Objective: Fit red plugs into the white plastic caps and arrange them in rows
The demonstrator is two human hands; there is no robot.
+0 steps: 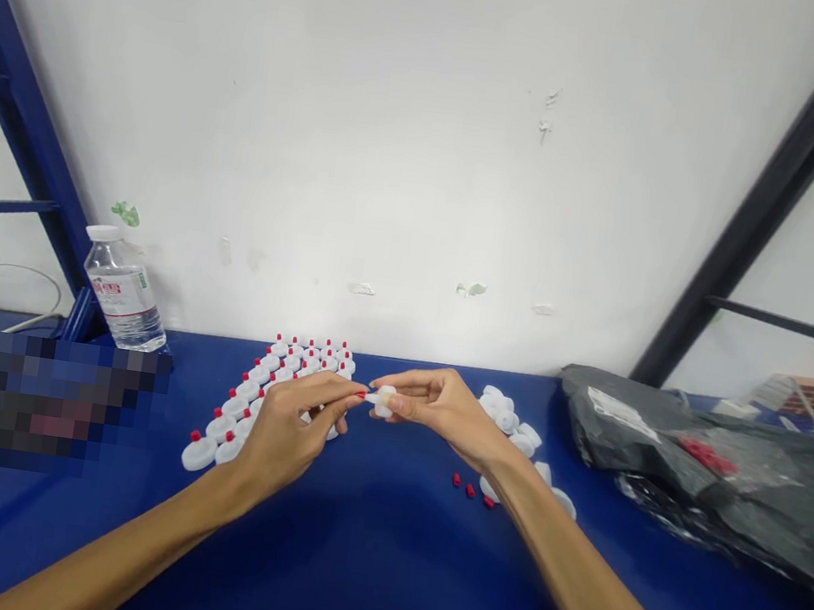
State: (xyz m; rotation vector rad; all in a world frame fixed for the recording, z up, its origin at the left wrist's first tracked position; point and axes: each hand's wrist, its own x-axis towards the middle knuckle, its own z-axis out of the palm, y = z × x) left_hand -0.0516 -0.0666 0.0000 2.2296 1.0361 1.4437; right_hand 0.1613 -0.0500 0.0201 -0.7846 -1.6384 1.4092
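Observation:
Over the middle of the blue table, my right hand (431, 399) grips a white plastic cap (384, 402) whose thin nozzle points left. At that nozzle's end, my left hand (300, 421) pinches a small red tip cap (362, 395); the fingers partly hide it. Beneath and behind my left hand stand rows of white caps (199, 453) topped with red tips. On the right, partly behind my right forearm, lies a loose pile of white caps (508, 420) without red tips. Several loose red tip caps (470, 491) lie beside that pile.
A water bottle (125, 291) leans at the back left, near a pixelated dark object (70, 409). Grey plastic bags (629, 447), one with red pieces inside, cover the right side. A white wall (429, 147) rises behind the blue table (356, 560), between metal posts.

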